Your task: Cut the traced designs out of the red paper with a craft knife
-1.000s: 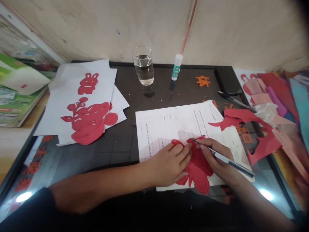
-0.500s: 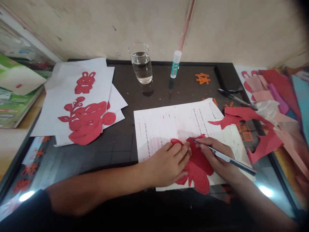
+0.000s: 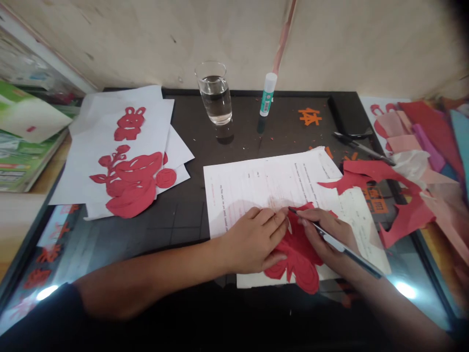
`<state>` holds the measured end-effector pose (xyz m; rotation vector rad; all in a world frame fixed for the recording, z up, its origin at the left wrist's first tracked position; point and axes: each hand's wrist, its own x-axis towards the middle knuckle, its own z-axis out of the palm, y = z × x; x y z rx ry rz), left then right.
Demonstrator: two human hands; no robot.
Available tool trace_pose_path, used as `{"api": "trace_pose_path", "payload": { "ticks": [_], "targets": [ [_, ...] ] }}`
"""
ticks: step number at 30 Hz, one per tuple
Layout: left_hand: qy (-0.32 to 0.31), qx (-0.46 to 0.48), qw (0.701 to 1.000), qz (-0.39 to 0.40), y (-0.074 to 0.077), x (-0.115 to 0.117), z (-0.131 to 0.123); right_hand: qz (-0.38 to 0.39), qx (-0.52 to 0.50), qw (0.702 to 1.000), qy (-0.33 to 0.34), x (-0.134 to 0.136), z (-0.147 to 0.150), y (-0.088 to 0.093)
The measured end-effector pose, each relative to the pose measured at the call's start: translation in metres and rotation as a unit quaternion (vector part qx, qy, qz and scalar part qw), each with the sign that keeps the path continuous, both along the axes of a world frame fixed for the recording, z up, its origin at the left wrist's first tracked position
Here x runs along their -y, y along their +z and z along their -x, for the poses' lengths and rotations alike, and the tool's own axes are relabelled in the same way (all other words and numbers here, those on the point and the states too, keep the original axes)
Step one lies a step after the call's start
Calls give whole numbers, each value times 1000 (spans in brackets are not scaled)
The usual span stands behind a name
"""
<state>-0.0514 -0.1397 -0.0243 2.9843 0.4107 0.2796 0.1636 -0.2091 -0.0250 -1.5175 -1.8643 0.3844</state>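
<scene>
My right hand (image 3: 326, 237) is shut on a slim, pen-shaped metal craft knife (image 3: 339, 245), with its pointed tip at the upper edge of a red paper cut-out (image 3: 298, 256). My left hand (image 3: 252, 239) lies flat on the cut-out's left side, fingers spread, pressing it down. The cut-out rests on a printed white sheet (image 3: 264, 186) and is partly hidden by both hands. Its lower lobes stick out past the sheet's front edge.
Red paper cut-outs (image 3: 128, 183) lie on white sheets at left. A water glass (image 3: 214, 95), glue stick (image 3: 268, 94), orange paper character (image 3: 309, 116), phone (image 3: 348, 117) and scissors (image 3: 361, 146) stand behind. Red scraps (image 3: 381, 176) and coloured paper (image 3: 421, 142) lie at right.
The view has drifted slightly. The knife's rear end has dipped a little, and the red cut-out has shifted slightly under my hands.
</scene>
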Motion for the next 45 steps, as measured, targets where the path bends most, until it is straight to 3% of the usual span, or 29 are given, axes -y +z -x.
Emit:
{"api": "trace_pose_path", "payload": {
  "ticks": [15, 24, 32, 36, 42, 45],
  "targets": [
    [8, -8, 1000, -2, -2, 2, 0, -45, 56, 997, 34, 4, -2, -3],
    [5, -11, 1000, -4, -1, 2, 0, -51, 23, 998, 23, 7, 0, -6],
    [6, -11, 1000, -6, -2, 2, -1, -59, 31, 997, 47, 5, -4, 1],
    [9, -6, 1000, -4, -3, 1, 1, -42, 31, 998, 39, 4, 0, 9],
    [-22, 51, 998, -35, -2, 0, 7, -22, 11, 998, -65, 10, 6, 19],
    [-42, 58, 997, -21, -3, -2, 7, -8, 18, 998, -67, 17, 8, 17]
  ]
}}
